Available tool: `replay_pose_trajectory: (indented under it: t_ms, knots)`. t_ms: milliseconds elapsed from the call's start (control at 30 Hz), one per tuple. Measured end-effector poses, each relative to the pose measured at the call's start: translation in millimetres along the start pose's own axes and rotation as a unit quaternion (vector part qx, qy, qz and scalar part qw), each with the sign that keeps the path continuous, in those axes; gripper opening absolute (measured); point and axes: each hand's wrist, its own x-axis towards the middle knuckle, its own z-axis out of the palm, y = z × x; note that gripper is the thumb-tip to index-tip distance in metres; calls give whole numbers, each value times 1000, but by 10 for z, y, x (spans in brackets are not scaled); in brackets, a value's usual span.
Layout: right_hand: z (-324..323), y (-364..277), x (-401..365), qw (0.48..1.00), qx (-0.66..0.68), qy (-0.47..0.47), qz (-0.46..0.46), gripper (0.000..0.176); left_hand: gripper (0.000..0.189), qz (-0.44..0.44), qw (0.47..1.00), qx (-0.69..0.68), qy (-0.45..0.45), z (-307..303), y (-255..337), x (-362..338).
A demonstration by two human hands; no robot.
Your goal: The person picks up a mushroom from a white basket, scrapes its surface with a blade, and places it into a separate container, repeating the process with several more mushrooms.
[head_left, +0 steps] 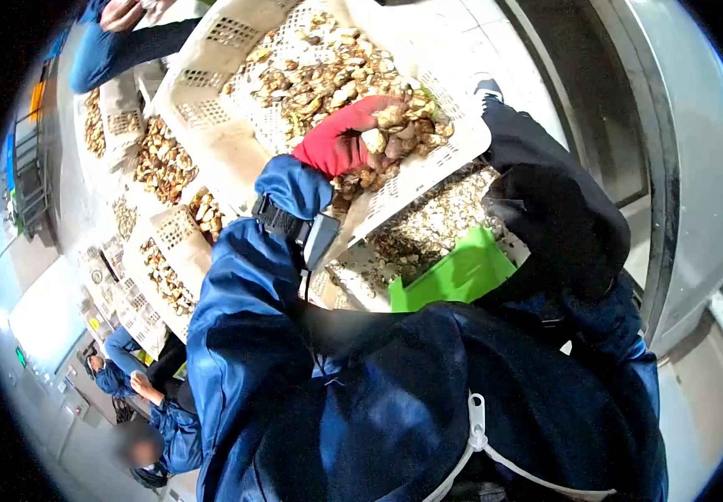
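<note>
Brown lumpy pieces [319, 79] heaped in white perforated plastic crate [211, 125]; red-gloved left hand [349, 138] curled around handful.

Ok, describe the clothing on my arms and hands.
The left hand wears a red glove. Its sleeve is a shiny blue jacket, with a black strap carrying a small grey device at the wrist. The right hand cannot be made out.

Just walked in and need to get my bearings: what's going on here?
A person in a blue jacket has the left hand, in a red glove, among brown pieces heaped in a white crate. The right hand, dark-covered, is by the crate's lower edge, above a green tray. Other people are by more crates at the left.
</note>
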Motion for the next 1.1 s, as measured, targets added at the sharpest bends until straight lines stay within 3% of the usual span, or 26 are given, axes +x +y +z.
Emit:
replay_pose_trajectory:
  t_ms: [33, 67, 167, 200, 233, 267, 300, 333, 400, 433, 467, 500, 533, 600, 633, 733, 767, 900, 1000, 1033, 1100]
  knots:
    - [13, -9, 9, 1000, -3, -6, -6, 23, 51, 21, 993, -69, -91, -129, -99, -20]
    - [28, -19, 16, 1000, -3, -12, -12, 22, 43, 34, 978, -202, -47, -122, -149, -134]
    - [106, -58, 83, 999, -17, -26, -32, 18, 43, 88, 972, -215, -31, 293, -133, -449]
    - [134, -119, 85, 999, -11, -28, -38, 18, 47, 115, 982, -153, 13, 266, -213, -510]
    - [160, -185, 87, 999, -12, -34, -40, 17, 49, 109, 976, -186, -18, 306, -241, -602]
    - [212, -306, 71, 993, 98, -32, -53, 16, 51, 104, 969, -219, -50, 359, -278, -707]
    - [261, -417, 44, 976, 206, -31, -66, 15, 53, 103, 966, -236, -31, 553, -268, -901]
    - [298, -517, 3, 946, 313, -31, -77, 14, 53, 133, 976, -167, 34, 676, -345, -1021]
    - [370, -724, -123, 955, 268, -42, -122, 9, 51, 132, 980, -146, -17, 829, -500, -1304]
    - [424, -862, -202, 955, 247, -44, -157, 9, 46, 110, 991, -66, 41, 994, -527, -1520]
    - [485, -945, -279, 954, 225, -44, -191, 8, 41, 115, 993, -21, 12, 1038, -612, -1608]
    - [586, -934, -338, 943, 253, -103, -190, 7, 37, 112, 990, 43, 70, 1109, -710, -1698]
    - [691, -882, -364, 946, 186, -118, -239, 7, 34, 108, 980, 104, 128, 1174, -817, -1781]
    - [831, -913, -530, 942, 130, -130, -282, 11, 28, 113, 969, 138, 169, 1228, -983, -1920]
    - [885, -976, -631, 936, 107, -114, -317, 14, 30, 128, 974, 94, 161, 1280, -1062, -2038]
    - [1105, -1008, -891, 953, 132, -44, -268, 11, 41, 200, 961, -21, 191, 1476, -1306, -2246]
    - [1169, -1026, -948, 953, 153, -37, -260, 10, 42, 233, 942, 54, 237, 1380, -1473, -2209]
    - [1267, -1205, -1134, 964, 177, -52, -190, 11, 36, 303, 916, -50, 260, 1483, -1595, -2367]
    - [1289, -1296, -1256, 979, 57, -82, -180, 11, 34, 326, 899, -99, 273, 1505, -1623, -2470]
    - [1353, -1321, -1254, 967, 21, -65, -245, 14, 34, 324, 899, -81, 283, 1478, -1617, -2531]
    - [1337, -1370, -1247, 959, 4, -63, -277, 13, 33, 320, 898, -69, 294, 1442, -1659, -2556]
